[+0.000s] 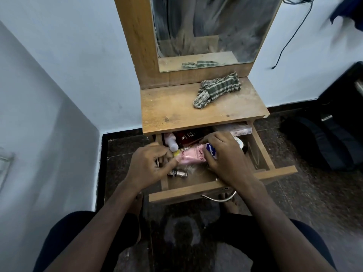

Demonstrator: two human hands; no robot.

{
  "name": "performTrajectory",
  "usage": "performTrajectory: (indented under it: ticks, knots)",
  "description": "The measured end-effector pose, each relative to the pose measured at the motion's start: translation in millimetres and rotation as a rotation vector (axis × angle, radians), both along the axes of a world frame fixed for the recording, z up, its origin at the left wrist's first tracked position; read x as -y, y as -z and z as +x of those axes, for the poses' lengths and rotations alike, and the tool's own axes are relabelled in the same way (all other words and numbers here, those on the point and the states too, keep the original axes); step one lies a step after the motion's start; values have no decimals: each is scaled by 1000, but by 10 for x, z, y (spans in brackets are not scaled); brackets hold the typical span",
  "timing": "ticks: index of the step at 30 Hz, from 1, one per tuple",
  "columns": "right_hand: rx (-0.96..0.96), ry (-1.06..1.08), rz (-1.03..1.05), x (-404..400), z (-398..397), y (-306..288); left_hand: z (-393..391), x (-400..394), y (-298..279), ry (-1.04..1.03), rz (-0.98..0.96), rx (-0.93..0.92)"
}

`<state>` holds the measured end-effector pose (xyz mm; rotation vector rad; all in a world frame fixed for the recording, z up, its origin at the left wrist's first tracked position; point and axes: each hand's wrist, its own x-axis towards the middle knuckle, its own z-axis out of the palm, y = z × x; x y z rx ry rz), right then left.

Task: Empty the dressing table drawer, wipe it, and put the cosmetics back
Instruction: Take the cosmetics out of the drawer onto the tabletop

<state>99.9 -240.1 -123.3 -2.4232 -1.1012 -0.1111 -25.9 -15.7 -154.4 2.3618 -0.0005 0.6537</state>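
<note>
The left hand (149, 165) and right hand (225, 156) hide much of the drawer's (263, 148) contents; the backpack (322, 142) at three o'clock is blurred.

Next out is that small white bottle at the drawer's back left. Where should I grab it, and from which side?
Grip the white bottle round its lower body, from above: it lies with that end toward the drawer's front, and the tabletop overhangs its far end. The pink Vaseline tube crowds its right.

A checked green-and-white cloth (218, 89) lies on the wooden table (176, 108) at frame centre, below the mirror (212, 26). Beneath the tabletop, the open wooden drawer (275, 170) holds a pink tube (191, 156), with a white bottle (171, 143) at its upper left.
</note>
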Motion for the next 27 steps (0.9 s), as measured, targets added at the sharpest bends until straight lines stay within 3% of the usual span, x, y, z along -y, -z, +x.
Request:
performTrajectory:
  ticks: [6, 12, 17, 23, 27]
  knots:
    - [-47, -53, -112, 92, -128, 9, 68, 126, 2, 120, 287, -182]
    - [-94, -22, -141, 258, -326, 9, 109, 259, -46, 77, 554, -411]
    - [-165, 6, -193, 404, -470, 10, 77, 380, -50, 110, 653, -479]
    - [-168, 34, -95, 409, -485, -23, 53, 426, -104, 86, 645, -449]
    - [-198, 235, 286, 506, -346, -76, 59, 412, -87, 47, 420, -370]
